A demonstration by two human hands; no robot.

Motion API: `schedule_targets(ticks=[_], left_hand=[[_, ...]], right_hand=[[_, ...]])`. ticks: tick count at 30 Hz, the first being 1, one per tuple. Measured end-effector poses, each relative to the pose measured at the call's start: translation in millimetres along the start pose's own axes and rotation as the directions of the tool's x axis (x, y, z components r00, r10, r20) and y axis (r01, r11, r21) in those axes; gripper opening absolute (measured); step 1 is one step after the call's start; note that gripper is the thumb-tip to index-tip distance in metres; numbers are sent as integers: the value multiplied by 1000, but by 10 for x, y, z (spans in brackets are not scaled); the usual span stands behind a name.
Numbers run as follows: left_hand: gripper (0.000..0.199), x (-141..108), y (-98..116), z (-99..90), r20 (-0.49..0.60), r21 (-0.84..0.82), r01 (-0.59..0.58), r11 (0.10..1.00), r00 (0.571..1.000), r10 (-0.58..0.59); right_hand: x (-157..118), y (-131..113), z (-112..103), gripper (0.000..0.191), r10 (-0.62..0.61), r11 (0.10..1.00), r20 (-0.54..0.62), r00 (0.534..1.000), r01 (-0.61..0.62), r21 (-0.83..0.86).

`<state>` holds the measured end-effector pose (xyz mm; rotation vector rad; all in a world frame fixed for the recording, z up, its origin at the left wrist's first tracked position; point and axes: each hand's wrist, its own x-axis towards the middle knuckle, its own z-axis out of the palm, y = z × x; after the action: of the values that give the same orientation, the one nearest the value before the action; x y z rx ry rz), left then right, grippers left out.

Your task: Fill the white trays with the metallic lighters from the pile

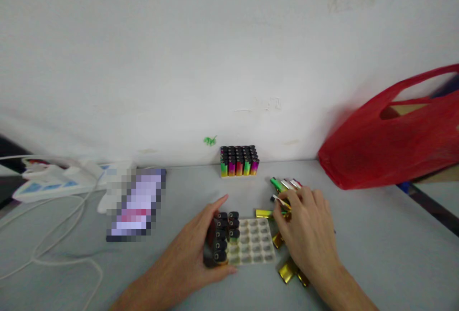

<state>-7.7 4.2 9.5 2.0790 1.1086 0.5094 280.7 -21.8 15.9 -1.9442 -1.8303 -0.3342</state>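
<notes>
A pale tray (256,240) with rows of small pockets lies on the table. Several black-topped lighters (221,234) stand upright in its two left columns; the pockets to the right are bare. My left hand (195,244) is wrapped round the tray's left end, thumb at the near edge and fingers at the far edge. Right of the tray, my right hand (304,225) is closed over a pile of loose lighters, fingertips pinching a lighter (283,201). A yellow lighter (263,213) and gold ones (287,271) lie around that hand, with a green one (277,185) beyond it.
A full block of colourful lighters (239,162) stands by the wall. To the right is a red bag (390,134). At the left are a phone (138,203) with a blurred screen, a white power strip (60,187) and loose white cables (68,262).
</notes>
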Motion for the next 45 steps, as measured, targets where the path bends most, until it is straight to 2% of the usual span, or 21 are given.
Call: schedule_targets(ticks=[3,10,15,21,23,26,30,34,37,42,45], left_hand=[[126,4,-4,-1,1,3,3,1000,1000,-3],[127,0,-12,-2,-9,-1,-3,1000,1000,3],[124,12,14,-11,-16,-10,11,1000,1000,-11],[124,31,11,-4,-16,-1,-5,1000,1000,5],[126,23,-5,1,-14,5,-15,1000,1000,15],[126,7,-18,5,-8,10,-21,1000,1000,21],[125,4,-2,2,5,13,-9,1000,1000,9],[126,7,18,-7,6,15,-3,1000,1000,3],[126,7,15,-7,0,17,-6,1000,1000,6],[126,13,-2,-1,-3,18,-2,1000,1000,2],[126,13,4,-6,0,8,-7,1000,1000,7]], right_hand=[[6,54,8,10,21,999,58,998,-19,-30],[5,155,108,8,10,983,135,991,-35,181],[15,211,170,9,23,963,197,980,-74,257],[34,116,127,8,-32,946,169,985,-25,322],[58,56,67,5,-45,915,153,987,-21,402],[70,-28,-50,7,-47,786,185,982,-78,613],[39,-109,-174,24,13,516,340,940,-298,803],[40,-142,-187,39,6,176,490,871,-484,857],[58,-141,-159,36,-52,-44,569,820,-571,819],[57,-140,-157,37,-114,-163,606,787,-616,770],[58,-152,-179,45,-176,-268,652,737,-673,689]])
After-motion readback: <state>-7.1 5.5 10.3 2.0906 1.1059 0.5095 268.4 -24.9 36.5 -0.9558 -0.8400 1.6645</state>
